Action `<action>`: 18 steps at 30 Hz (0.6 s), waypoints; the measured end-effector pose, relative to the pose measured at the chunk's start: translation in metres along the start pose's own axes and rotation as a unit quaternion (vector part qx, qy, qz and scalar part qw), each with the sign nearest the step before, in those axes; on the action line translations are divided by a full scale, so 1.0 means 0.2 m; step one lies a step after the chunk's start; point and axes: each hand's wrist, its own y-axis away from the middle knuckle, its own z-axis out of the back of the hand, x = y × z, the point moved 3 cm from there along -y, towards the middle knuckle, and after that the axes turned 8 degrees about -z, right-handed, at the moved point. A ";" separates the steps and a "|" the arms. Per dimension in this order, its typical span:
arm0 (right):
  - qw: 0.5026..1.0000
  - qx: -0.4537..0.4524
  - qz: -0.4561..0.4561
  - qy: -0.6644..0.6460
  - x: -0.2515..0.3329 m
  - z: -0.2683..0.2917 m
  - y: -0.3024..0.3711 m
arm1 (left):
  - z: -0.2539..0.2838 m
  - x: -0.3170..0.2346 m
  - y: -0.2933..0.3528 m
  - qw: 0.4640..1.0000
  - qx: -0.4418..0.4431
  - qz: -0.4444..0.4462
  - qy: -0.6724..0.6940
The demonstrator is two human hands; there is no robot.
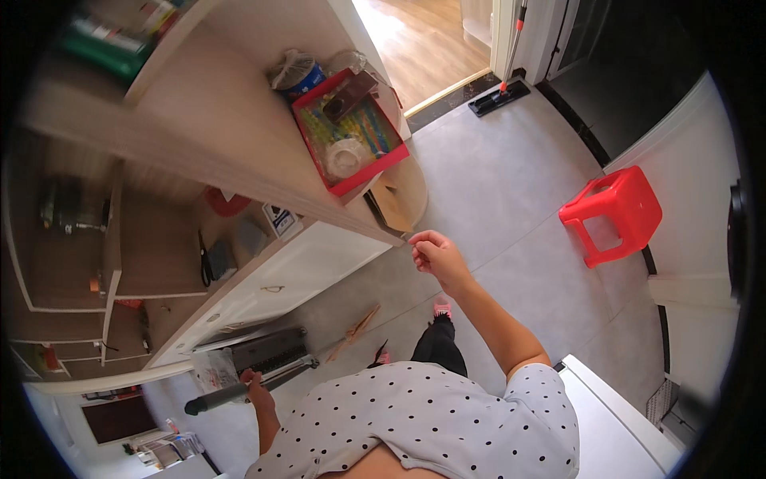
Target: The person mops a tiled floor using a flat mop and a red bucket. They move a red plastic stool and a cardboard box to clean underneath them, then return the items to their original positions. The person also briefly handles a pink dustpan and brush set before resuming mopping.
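Note:
Low on the left, my left hand (pixel 255 389) is closed around a long dark-grey tool (pixel 219 399) with a rounded end. A thin metallic shaft runs from it toward the right; its exact kind does not show. In front of me my right hand (pixel 432 254) is raised with the fingers curled together, near the corner of the wooden cabinet. Whether something small is between those fingers is hidden. Just beyond them, a tan flat piece (pixel 389 207) sits on the rounded end shelf. Above it, a red open box (pixel 367 177) holds colourful packets, a roll of tape (pixel 346 158) and a dark-brown object (pixel 349 97).
Left of me stands the cabinet with open compartments and white lower doors (pixel 279 283). A red plastic stool (pixel 630 211) is on the right, a flat mop (pixel 500 97) near the doorway. Wooden sticks (pixel 353 331) lie on the floor near a black object (pixel 267 351). A white-topped unit (pixel 610 423) is beside my right side.

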 end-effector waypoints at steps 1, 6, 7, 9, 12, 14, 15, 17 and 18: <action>1.000 0.002 0.001 0.005 0.02 0.02 -0.04 | -0.01 0.02 0.04 0.991 -0.094 0.088 -0.038; 0.996 0.060 -0.059 -0.007 -0.01 0.02 -0.16 | 0.22 0.21 -0.11 1.000 0.023 0.018 0.006; 0.996 0.063 -0.058 0.004 0.01 0.03 -0.17 | 0.22 0.19 -0.09 0.993 0.069 -0.070 -0.064; 0.998 0.046 0.022 0.043 0.09 0.07 -0.22 | 0.12 0.10 -0.04 0.976 0.104 -0.121 -0.146; 0.961 -0.028 0.239 0.140 0.42 0.17 -0.47 | -0.01 -0.02 0.03 0.979 0.085 -0.096 -0.157; 0.901 -0.101 0.331 0.260 0.66 0.17 -0.65 | -0.04 -0.06 0.06 0.982 0.093 -0.091 -0.140; 0.854 -0.127 0.390 0.320 0.73 0.19 -0.81 | -0.08 -0.08 0.06 0.981 0.095 -0.098 -0.138; 0.779 -0.143 0.429 0.434 0.81 0.18 -1.10 | -0.12 -0.10 0.12 0.981 0.075 -0.101 -0.147; 0.754 -0.139 0.416 0.489 0.85 0.16 -1.19 | -0.14 -0.12 0.15 0.986 0.049 -0.083 -0.134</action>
